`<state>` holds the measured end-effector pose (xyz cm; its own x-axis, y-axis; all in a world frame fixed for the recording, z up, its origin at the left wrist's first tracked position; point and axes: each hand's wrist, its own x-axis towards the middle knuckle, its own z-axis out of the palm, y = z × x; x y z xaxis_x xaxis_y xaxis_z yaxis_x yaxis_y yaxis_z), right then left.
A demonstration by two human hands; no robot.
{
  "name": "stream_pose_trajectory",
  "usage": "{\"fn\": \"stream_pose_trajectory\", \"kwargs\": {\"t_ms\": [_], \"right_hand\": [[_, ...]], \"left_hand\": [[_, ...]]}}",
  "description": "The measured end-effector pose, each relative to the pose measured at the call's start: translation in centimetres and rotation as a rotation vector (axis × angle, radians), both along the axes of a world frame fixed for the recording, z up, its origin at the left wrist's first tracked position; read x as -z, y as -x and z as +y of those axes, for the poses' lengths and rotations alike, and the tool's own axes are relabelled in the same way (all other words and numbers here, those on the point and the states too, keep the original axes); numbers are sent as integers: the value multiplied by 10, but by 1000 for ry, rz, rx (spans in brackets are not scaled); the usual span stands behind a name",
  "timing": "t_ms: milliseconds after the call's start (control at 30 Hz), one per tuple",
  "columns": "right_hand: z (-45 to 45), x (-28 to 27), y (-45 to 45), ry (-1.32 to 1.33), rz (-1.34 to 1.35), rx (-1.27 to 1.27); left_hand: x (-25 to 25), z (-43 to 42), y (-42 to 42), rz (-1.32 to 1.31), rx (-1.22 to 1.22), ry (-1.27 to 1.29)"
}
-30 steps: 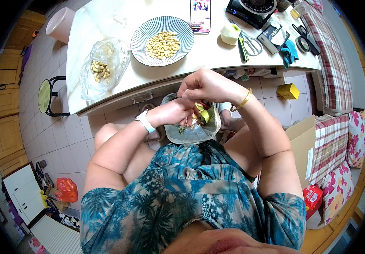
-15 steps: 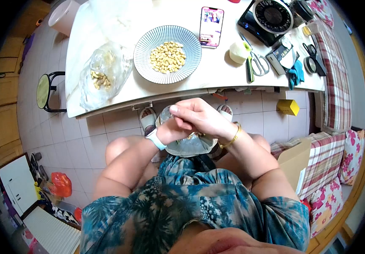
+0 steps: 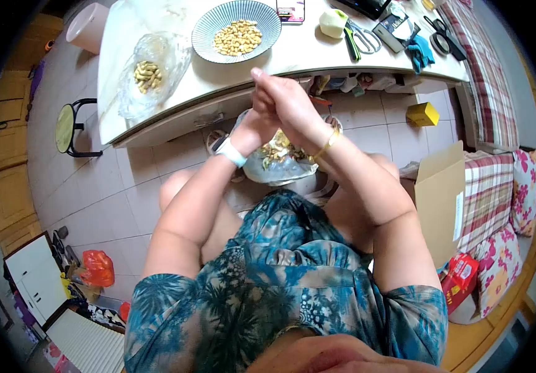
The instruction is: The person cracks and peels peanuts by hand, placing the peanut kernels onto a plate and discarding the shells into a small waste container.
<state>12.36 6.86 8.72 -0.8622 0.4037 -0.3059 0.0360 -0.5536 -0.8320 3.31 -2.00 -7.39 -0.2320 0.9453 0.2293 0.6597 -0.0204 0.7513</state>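
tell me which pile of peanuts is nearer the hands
The peanut pile in the striped bowl; the other pile, surrounded by clear plastic, lies farther left.

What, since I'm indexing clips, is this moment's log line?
left hand: against right hand; bowl: pale nuts, on table; clear bag: peanuts, beside bowl; scrap bag: below hands

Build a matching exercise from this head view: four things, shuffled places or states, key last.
Things
1. striped bowl
2. clear bag
3. yellow box
4. lower bag

Places or states
A. on the table, left of the bowl
B. open, with scraps inside
C. between the clear bag and the phone
D. on the tiled floor, right of the lower bag

Pairs: 1-C, 2-A, 3-D, 4-B
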Motion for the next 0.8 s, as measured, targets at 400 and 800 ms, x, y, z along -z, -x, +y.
{"fn": "stream_pose_trajectory", "kwargs": {"t_ms": [400, 800], "right_hand": [[5, -13, 37, 77, 183, -254], [55, 23, 55, 328, 285, -108]], "left_hand": [[-55, 13, -14, 311, 57, 663], [-11, 58, -42, -185, 205, 151]]}}
